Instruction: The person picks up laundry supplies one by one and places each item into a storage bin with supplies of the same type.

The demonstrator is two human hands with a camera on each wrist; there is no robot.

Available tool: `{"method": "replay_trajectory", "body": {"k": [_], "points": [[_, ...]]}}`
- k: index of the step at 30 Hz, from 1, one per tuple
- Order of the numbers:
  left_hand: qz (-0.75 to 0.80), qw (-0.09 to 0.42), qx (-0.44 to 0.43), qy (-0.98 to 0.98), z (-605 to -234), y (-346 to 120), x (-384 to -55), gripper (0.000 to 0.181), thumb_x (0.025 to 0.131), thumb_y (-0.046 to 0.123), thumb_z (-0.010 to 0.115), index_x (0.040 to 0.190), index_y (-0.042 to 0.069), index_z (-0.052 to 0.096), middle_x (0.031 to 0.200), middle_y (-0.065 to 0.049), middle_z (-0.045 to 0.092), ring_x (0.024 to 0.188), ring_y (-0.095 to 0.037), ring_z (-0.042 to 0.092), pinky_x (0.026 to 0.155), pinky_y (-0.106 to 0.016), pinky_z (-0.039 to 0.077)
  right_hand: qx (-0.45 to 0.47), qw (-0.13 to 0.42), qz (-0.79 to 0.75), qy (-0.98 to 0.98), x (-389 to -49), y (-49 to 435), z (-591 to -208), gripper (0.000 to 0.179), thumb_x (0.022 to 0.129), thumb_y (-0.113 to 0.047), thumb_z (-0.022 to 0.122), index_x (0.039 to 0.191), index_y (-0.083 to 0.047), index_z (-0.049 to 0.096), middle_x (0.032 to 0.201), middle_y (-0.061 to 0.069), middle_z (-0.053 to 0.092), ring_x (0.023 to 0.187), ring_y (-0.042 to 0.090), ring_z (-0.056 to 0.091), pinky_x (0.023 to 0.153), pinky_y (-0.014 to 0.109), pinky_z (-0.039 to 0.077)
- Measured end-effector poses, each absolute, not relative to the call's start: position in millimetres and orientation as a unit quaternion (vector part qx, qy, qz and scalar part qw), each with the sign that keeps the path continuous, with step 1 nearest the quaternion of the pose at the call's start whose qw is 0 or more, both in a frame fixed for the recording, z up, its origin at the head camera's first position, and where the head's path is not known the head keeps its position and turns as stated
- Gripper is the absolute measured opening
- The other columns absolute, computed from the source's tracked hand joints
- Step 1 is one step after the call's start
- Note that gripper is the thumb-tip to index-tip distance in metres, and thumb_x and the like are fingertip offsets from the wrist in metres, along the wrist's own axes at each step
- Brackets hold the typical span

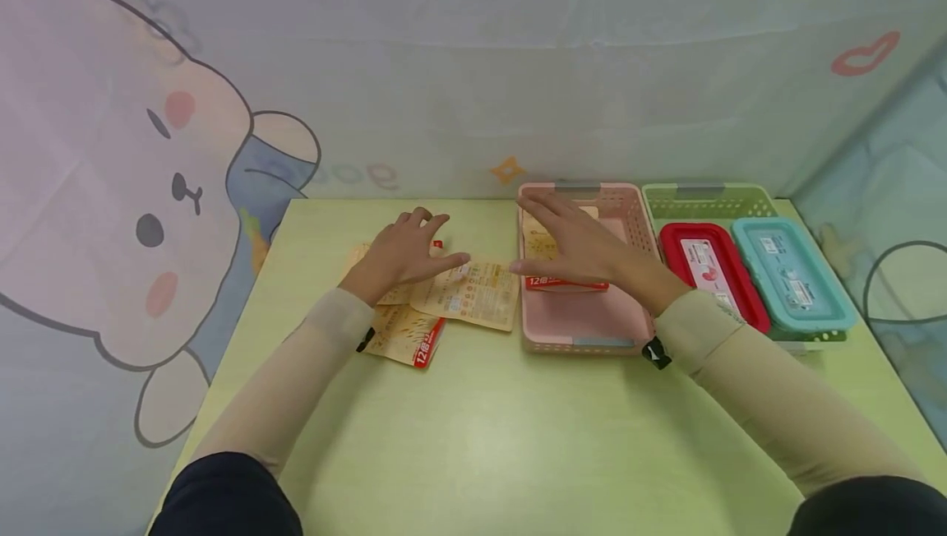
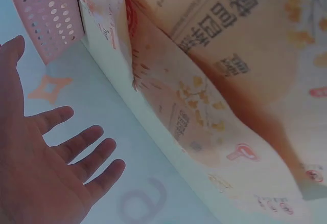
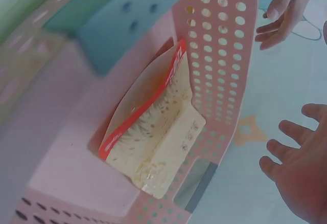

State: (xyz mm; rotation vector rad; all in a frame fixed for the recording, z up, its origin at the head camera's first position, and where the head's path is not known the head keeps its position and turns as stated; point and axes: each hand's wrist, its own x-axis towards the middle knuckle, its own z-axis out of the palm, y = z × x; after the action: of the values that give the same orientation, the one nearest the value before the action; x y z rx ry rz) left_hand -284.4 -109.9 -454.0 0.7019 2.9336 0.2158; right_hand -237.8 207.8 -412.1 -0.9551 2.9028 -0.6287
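Observation:
My left hand [image 1: 403, 252], its fingers spread and loosely bent, hovers over a few flat tan paper-like pouches and holds nothing. One pouch [image 1: 481, 293] lies with its printed back up; another pouch [image 1: 403, 335], with a red strip, lies partly beneath it. The left wrist view has the pouches [image 2: 219, 147] close up, beside the spread left hand [image 2: 51, 162]. Over the pink basket [image 1: 584, 318] is my right hand [image 1: 577, 240], fingers extended and empty. A red-striped pouch [image 3: 158, 127] lies inside that basket, partly hidden by the hand in the head view.
Right of the pink basket stands a green basket [image 1: 706, 203]. It holds a red-lidded box [image 1: 706, 265] and a teal-lidded box [image 1: 795, 273]. A printed cloth [image 1: 459, 92] hangs behind the pale table [image 1: 473, 429]. A dark cable [image 1: 873, 273] loops at the far right.

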Motion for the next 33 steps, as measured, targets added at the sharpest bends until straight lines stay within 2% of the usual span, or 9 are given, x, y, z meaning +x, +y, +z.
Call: {"method": "replay_trajectory", "body": {"k": [6, 13, 21, 33], "points": [[0.068, 0.054, 0.225, 0.97, -457, -115, -284, 0.097, 0.096, 0.081, 0.048, 0.161, 0.009, 0.043, 0.149, -0.017, 0.049, 0.134, -0.039, 0.048, 0.106, -0.055, 0.049, -0.293, 0.034, -0.224, 0.929, -239, 198, -412, 0.105, 0.091, -0.076, 0.065, 0.171, -0.023, 0.023, 0.175, 0.01, 0.017, 0.16, 0.037, 0.019, 0.119, 0.064, 0.034], [0.072, 0.054, 0.197, 0.976, -458, -119, -278, 0.086, 0.101, 0.068, 0.056, 0.154, 0.001, 0.051, 0.145, -0.021, 0.051, 0.128, -0.041, 0.053, 0.095, -0.055, 0.056, -0.27, 0.058, -0.251, 0.928, -242, 184, -410, 0.105, 0.09, -0.078, 0.065, 0.17, -0.024, 0.025, 0.175, 0.016, 0.017, 0.16, 0.041, 0.019, 0.12, 0.066, 0.031], [0.119, 0.07, 0.183, 0.974, -460, -121, -271, 0.07, 0.105, 0.053, 0.06, 0.147, -0.002, 0.057, 0.141, -0.02, 0.055, 0.11, -0.036, 0.065, 0.091, -0.052, 0.058, -0.275, 0.054, -0.276, 0.92, -245, 169, -409, 0.102, 0.092, -0.075, 0.064, 0.168, -0.016, 0.03, 0.17, 0.009, 0.035, 0.157, 0.033, 0.03, 0.123, 0.057, 0.031], [0.153, 0.104, 0.174, 0.967, -462, -122, -263, 0.06, 0.108, 0.045, 0.06, 0.143, -0.003, 0.059, 0.127, -0.018, 0.059, 0.11, -0.032, 0.063, 0.096, -0.049, 0.055, -0.281, 0.075, -0.3, 0.909, -251, 148, -418, 0.097, 0.094, -0.071, 0.064, 0.166, -0.012, 0.034, 0.163, 0.01, 0.042, 0.149, 0.029, 0.042, 0.119, 0.054, 0.038]]}}
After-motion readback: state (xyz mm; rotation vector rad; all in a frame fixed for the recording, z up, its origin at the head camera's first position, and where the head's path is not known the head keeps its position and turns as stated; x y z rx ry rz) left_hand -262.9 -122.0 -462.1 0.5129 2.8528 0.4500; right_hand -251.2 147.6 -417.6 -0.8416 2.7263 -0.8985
